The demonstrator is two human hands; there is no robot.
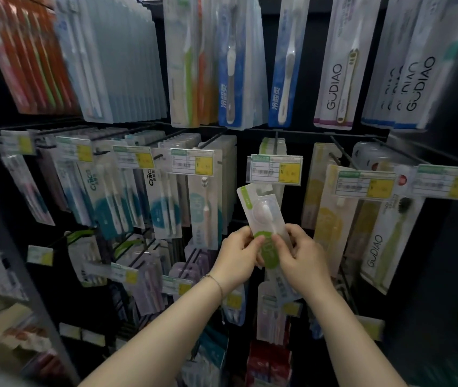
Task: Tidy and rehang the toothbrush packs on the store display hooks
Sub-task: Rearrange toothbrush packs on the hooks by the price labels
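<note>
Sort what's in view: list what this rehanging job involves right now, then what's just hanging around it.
In the job:
- green toothbrush pack, tilted, gripped at its lower half
- left hand
- right hand
- hook with price tag just above the pack

Just hanging about:
- GUDIAO packs, top right
- teal packs, left
- orange packs, top left

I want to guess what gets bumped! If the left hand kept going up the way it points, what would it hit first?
Probably the white-and-yellow price tag above; the left hand already grips the green-and-white toothbrush pack. Depth is unclear.
</note>
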